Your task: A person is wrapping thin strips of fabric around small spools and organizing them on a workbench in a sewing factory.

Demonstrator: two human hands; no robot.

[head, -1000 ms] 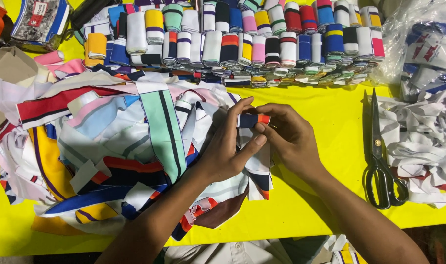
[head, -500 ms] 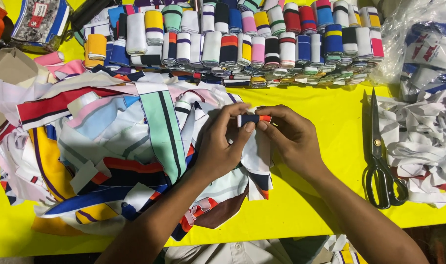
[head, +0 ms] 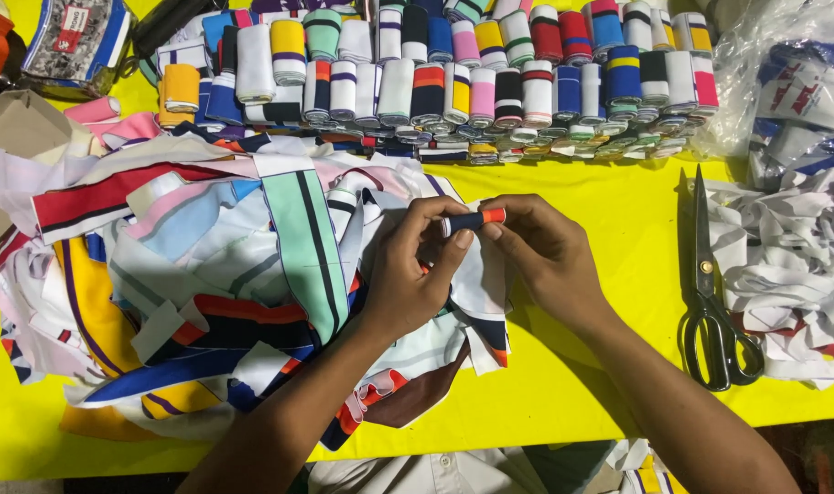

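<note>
Nearest the camera, two bare forearms reaching up over the yellow table (head: 581, 402) to meet at the middle

Left hand (head: 415, 274) and right hand (head: 543, 254) closed together on a small rolled strip (head: 474, 220), navy with a white band and an orange end, pinched between thumb and fingertips of both hands, thumbs beneath and forefingers on top, little gap between them; gripped tight from both ends, likely so the coil keeps from springing loose. Held just above the cloth rather than resting on it

Directly under the fingers and spreading to their left, a loose heap of ribbed fabric strips (head: 206, 274) in white, teal, red, yellow and blue, tangled and unrolled, close enough to draw from

To the right of the fingers, black-handled scissors (head: 714, 302) lying flat, blades pointing away, within easy reach. Beyond those, crumpled white scraps (head: 792, 265)

Beyond the fingertips, along the far edge, finished rolls (head: 490, 87) packed in tidy rows, standing side by side, out of the working space
</note>
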